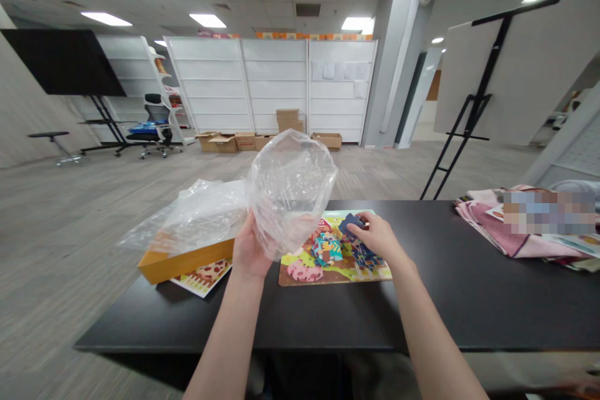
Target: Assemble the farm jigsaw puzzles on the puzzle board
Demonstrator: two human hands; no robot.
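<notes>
- Left hand (pixel 250 250) grips a clear plastic bag (pixel 290 190), which is raised and looks empty.
- Right hand (pixel 377 237) pinches a dark puzzle piece (pixel 350 223) over the puzzle board (pixel 328 275); loose pieces (pixel 363 256) lie heaped and unplaced.

A puzzle board (pixel 335 265) lies mid-worktop (pixel 469 300); a box (pixel 185 262) sits to its left; folded cloth (pixel 497 225) lies far right.

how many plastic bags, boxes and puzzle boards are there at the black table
yellow box: 1
puzzle board: 1
clear plastic bags: 2, one in the left hand, one draped over the box
total: 4
</notes>
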